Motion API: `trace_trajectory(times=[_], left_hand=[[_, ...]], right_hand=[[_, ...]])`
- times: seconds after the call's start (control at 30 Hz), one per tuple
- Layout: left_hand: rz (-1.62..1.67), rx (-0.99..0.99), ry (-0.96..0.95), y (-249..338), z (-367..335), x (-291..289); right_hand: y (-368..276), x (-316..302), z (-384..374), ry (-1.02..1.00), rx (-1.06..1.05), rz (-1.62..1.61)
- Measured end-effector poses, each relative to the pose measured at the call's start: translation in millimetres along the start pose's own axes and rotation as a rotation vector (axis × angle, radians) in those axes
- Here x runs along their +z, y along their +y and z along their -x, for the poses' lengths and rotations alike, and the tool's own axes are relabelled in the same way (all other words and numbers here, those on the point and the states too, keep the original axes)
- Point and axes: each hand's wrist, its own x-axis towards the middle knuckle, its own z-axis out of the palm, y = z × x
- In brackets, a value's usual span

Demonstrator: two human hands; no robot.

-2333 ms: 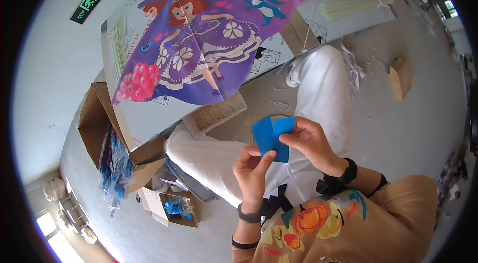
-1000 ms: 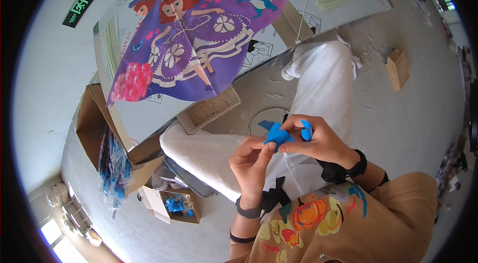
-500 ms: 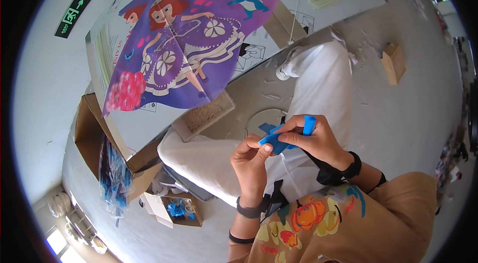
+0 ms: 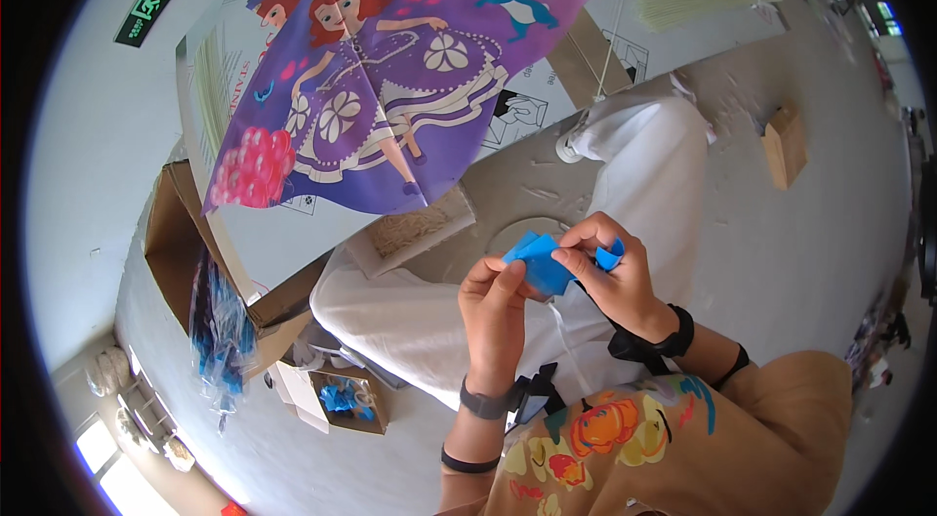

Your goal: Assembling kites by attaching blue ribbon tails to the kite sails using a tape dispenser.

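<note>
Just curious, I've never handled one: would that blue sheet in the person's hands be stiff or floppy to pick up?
Probably floppy: the blue sheet creases and curls where the left hand and right hand pinch it. Likely very light, since fingertips alone hold it up. It looks thin, so it might tear if tugged hard.

There is 1 view only, from a fisheye camera worn on the person's head, looking steeply down over the chest and lap. Closest to it, near the lower middle, are the left hand point(image 4: 496, 306) and right hand point(image 4: 615, 274), meeting on a folded blue piece point(image 4: 543, 264). Beyond them lie the white-trousered legs point(image 4: 644, 174) and the grey floor point(image 4: 781, 252). Farther off, upper left, a purple kite point(image 4: 390, 96) rests on flattened cardboard point(image 4: 547, 96). Straight edges bow toward the dark round rim.
</note>
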Motion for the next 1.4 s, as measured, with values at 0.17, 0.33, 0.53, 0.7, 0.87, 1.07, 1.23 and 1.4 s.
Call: trace_trajectory(times=[0.17, 0.33, 0.53, 0.7, 0.87, 1.07, 1.23, 1.4], left_hand=[[-0.447, -0.044, 0.135, 17.2, -29.8, -29.0], [-2.202, 0.203, 0.327, 61.0, -67.4, -52.0], [-2.23, 0.649, -0.186, 82.0, -130.2, -83.8], [-2.121, 0.775, -0.294, 69.8, -157.8, -63.6], [-1.995, 0.837, -0.203, 58.3, -170.4, -50.6], [-1.896, 0.89, -0.182, 58.4, -180.1, -58.5], [-1.887, 0.882, -0.155, 60.8, -178.5, -63.0], [-1.773, 0.876, -0.139, 60.9, -182.8, -68.3]], right_hand=[[-2.2, 2.1, -21.8, 0.1, 0.105, -0.056], [9.2, -27.5, -54.3, 0.272, -0.091, 0.15], [6.7, -41.1, -62.6, 0.287, 0.342, -0.088], [30.3, -31.2, -59.1, 0.094, 0.48, -0.138], [50.3, 14.4, -82.2, -0.074, 0.256, 0.089], [99.7, 64.0, -112.1, 0.095, 0.129, 0.063], [103.6, 85.9, -122.4, 0.15, 0.259, 0.102], [106.4, 92.7, -121.1, 0.212, 0.298, 0.143]])
